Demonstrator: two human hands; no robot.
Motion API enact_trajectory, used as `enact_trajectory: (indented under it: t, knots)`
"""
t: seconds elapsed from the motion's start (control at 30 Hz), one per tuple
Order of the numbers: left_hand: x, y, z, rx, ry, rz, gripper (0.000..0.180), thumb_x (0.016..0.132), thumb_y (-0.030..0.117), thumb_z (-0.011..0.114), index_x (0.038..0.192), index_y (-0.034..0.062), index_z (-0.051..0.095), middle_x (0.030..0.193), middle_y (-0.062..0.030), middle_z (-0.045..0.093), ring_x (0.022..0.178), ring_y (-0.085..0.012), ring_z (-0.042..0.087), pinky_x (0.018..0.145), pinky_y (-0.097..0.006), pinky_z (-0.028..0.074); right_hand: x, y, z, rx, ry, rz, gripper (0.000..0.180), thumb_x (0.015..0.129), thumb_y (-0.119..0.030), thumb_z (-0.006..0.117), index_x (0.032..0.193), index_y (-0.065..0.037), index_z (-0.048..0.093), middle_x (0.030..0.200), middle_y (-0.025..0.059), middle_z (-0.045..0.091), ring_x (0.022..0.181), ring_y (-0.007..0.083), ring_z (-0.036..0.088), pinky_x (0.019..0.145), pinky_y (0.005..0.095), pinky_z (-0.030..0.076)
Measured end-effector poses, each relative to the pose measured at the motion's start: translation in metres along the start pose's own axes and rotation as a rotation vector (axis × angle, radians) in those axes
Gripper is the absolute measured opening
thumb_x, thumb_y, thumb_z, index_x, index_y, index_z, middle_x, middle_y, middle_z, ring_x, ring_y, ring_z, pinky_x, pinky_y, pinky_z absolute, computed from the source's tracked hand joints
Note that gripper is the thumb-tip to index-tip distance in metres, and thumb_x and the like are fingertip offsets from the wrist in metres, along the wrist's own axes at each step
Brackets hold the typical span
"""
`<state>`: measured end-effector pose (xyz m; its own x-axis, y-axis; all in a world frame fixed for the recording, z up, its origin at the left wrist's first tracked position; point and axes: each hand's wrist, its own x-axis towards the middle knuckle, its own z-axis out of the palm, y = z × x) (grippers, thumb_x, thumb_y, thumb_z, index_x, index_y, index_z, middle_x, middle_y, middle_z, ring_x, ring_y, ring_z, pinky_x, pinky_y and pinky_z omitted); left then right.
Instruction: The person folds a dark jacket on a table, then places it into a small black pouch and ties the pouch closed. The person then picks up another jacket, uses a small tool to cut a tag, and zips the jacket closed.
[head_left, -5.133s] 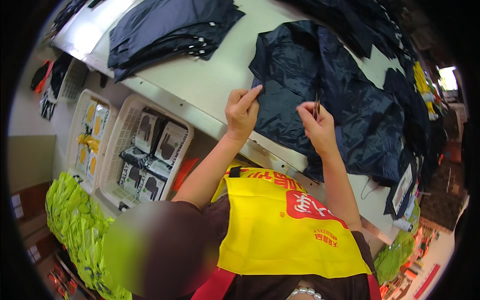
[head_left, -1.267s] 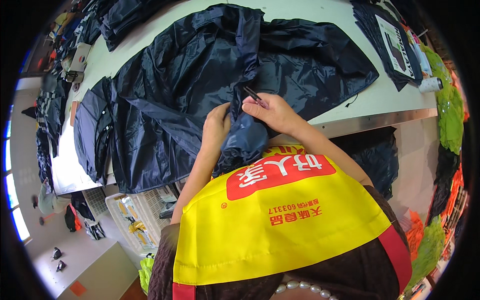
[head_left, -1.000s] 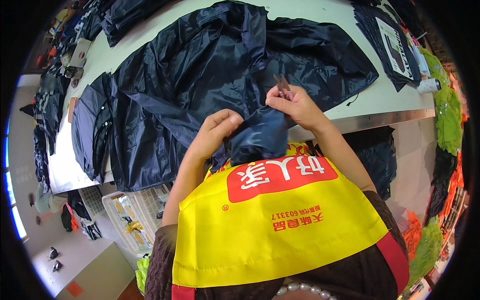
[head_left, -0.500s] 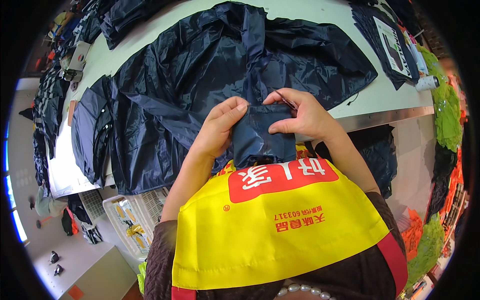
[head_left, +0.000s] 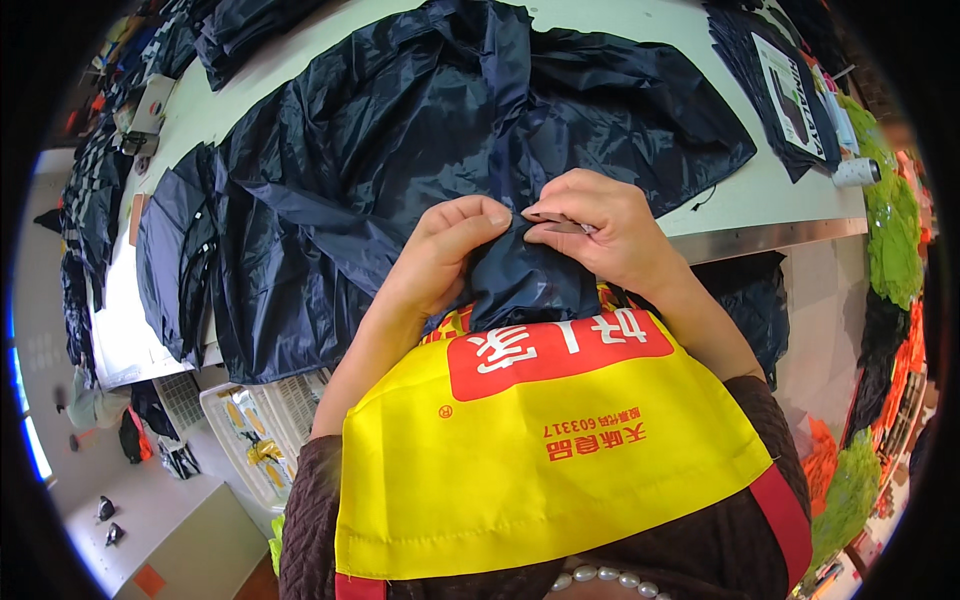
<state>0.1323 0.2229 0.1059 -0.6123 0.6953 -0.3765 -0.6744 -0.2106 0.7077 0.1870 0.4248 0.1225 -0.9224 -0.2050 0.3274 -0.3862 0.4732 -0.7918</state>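
A dark navy garment of thin, shiny cloth [head_left: 400,130] is spread over the table, and one narrow part of it [head_left: 530,280] hangs over the near edge toward me. My left hand [head_left: 450,245] is closed, pinching the top of that part between thumb and forefinger. Close beside it, my right hand [head_left: 605,230] is closed around small metal thread snips [head_left: 565,223]. Their tips point left, at the cloth by my left fingertips. Exactly what the tips touch is too small to make out.
The pale table [head_left: 650,25] has a metal front edge [head_left: 770,238]. Folded dark garments with a label [head_left: 790,105] and a white thread cone [head_left: 856,172] are at the right. A white plastic basket [head_left: 255,440] stands below left. My yellow apron [head_left: 560,480] covers my front.
My right thumb and fingers have drawn together on the snips, and the tips have come to the cloth near my left hand. The cloth's upper edge, flat before, is now bunched.
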Motion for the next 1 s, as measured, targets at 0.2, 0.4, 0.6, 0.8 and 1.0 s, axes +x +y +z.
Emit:
enact_trajectory:
  t: [0.2,0.4,0.6,0.8,1.0]
  knots:
    - [0.001,0.002,0.014,0.097,0.058,0.021,0.01,0.087,0.009,0.059,0.087,0.0004,0.064,0.079,-0.0025,0.066,0.069,-0.0072,0.061,0.066,-0.019,0.048,0.002,-0.01,-0.011,-0.205,-0.023,-0.141,0.024,0.063,0.005,0.07,0.085,-0.003,0.065,0.086,0.0086,0.061,0.073,0.0222,0.062,0.06,0.0265,0.049]
    - [0.003,-0.004,0.027,0.099,0.136,0.151,0.01,0.086,0.009,0.059,0.083,0.0007,0.064,0.078,-0.0021,0.066,0.067,-0.0061,0.059,0.064,-0.019,0.046,0.002,-0.025,-0.007,-0.515,0.043,-0.324,0.014,0.065,-0.006,0.068,0.072,-0.008,0.056,0.077,0.0041,0.054,0.071,0.0194,0.059,0.054,0.0271,0.049]
    - [0.004,-0.007,0.024,-0.044,0.12,0.112,0.01,0.087,0.007,0.057,0.086,0.0009,0.065,0.079,-0.0021,0.066,0.068,-0.0073,0.061,0.066,-0.019,0.048,-0.009,-0.022,-0.029,0.266,-0.177,-0.191,0.02,0.067,-0.001,0.076,0.083,-0.006,0.064,0.084,0.0067,0.061,0.071,0.0182,0.061,0.057,0.0231,0.046]
    - [0.003,-0.004,0.025,-0.121,0.111,0.008,0.01,0.087,0.008,0.057,0.087,0.0011,0.065,0.08,-0.004,0.067,0.067,-0.0095,0.063,0.065,-0.02,0.05,-0.016,0.006,-0.048,-0.047,-0.049,0.079,0.024,0.086,-0.026,0.06,0.097,-0.004,0.058,0.078,0.0079,0.058,0.062,0.0201,0.056,0.058,0.0261,0.046]
    - [0.004,-0.003,0.025,-0.104,0.111,-0.006,0.01,0.086,0.008,0.058,0.087,0.0008,0.065,0.079,-0.0051,0.068,0.066,-0.0097,0.064,0.063,-0.02,0.05,-0.009,0.002,-0.048,-0.366,-0.222,-0.092,0.026,0.081,-0.024,0.067,0.094,-0.003,0.059,0.075,0.0083,0.057,0.061,0.0238,0.057,0.052,0.0291,0.044]
